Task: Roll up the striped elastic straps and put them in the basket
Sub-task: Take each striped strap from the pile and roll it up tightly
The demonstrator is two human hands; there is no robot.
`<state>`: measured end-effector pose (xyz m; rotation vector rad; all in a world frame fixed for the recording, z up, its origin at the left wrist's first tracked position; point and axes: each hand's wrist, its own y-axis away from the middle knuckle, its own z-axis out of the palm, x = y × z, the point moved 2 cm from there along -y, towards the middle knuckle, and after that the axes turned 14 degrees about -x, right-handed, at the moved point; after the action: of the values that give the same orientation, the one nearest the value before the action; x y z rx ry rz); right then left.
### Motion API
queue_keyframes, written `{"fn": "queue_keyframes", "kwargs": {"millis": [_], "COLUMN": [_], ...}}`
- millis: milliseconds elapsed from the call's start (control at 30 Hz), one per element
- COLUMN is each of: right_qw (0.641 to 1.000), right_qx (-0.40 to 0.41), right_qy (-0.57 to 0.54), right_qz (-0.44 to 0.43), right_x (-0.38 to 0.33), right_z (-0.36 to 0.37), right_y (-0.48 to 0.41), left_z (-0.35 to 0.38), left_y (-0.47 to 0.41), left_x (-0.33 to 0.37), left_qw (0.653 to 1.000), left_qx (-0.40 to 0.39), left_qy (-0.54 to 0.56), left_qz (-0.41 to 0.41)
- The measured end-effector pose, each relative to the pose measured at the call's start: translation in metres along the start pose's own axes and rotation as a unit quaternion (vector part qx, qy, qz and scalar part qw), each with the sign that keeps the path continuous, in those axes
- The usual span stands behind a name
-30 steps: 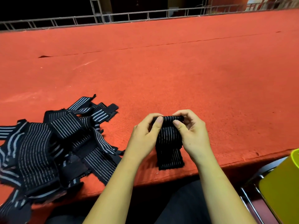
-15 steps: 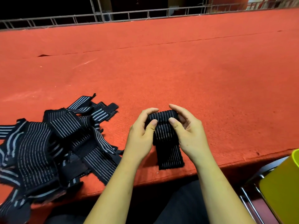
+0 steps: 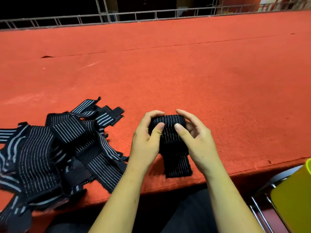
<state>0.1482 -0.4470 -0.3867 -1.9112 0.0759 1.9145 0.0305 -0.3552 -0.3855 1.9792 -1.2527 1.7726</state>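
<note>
A black strap with thin white stripes [image 3: 170,126] lies on the red table near its front edge, its far end wound into a roll and its tail [image 3: 179,166] flat toward me. My left hand [image 3: 146,140] grips the roll's left side, fingers curled over the top and thumb on its front. My right hand [image 3: 196,138] grips the right side the same way. A loose pile of striped straps [image 3: 55,148] sits to the left. The yellow-green basket [image 3: 292,200] shows at the lower right, below the table edge.
The red felt table [image 3: 168,73] stretches far ahead to a metal railing [image 3: 151,14]. A metal chair frame [image 3: 262,204] stands under the basket at the right. My dark-trousered lap [image 3: 185,214] is just below the front edge.
Both hands have turned the roll toward me, so it is thicker and the flat tail is shorter. The fingers have shifted over the top of the roll.
</note>
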Motion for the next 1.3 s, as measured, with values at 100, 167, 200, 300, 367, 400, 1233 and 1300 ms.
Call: {"fn": "queue_keyframes", "kwargs": {"millis": [100,167,200,300,367,400,1233,1300], "right_qw": [1.000,0.999,0.999,0.998,0.995,0.994,0.996,0.994], "right_qx": [0.014,0.032,0.038,0.060,0.069,0.068,0.059,0.066], "right_qy": [0.013,0.016,0.004,0.021,0.063,0.073,0.063,0.090], "right_qz": [-0.013,-0.022,-0.023,-0.026,-0.034,-0.036,-0.008,-0.021], "right_x": [-0.001,-0.001,-0.001,0.002,0.004,0.005,-0.003,-0.006], "right_z": [0.000,-0.001,-0.001,-0.001,-0.001,-0.001,-0.003,-0.005], "right_y": [0.000,0.001,0.001,0.001,0.001,0.001,0.001,0.000], "left_z": [0.000,0.001,0.003,0.006,0.007,0.007,0.010,0.013], "left_y": [0.000,0.000,0.001,0.000,-0.001,-0.002,0.002,0.001], "left_x": [0.000,-0.002,-0.003,-0.005,-0.006,-0.006,-0.007,-0.004], "left_qw": [1.000,1.000,0.999,0.997,0.995,0.994,0.998,0.996], "left_qx": [-0.009,-0.018,-0.023,-0.013,0.007,0.017,-0.040,-0.043], "left_qy": [-0.007,0.008,0.017,0.019,0.005,0.000,-0.006,0.022], "left_qz": [0.006,-0.010,-0.024,-0.071,-0.098,-0.111,-0.045,-0.075]}}
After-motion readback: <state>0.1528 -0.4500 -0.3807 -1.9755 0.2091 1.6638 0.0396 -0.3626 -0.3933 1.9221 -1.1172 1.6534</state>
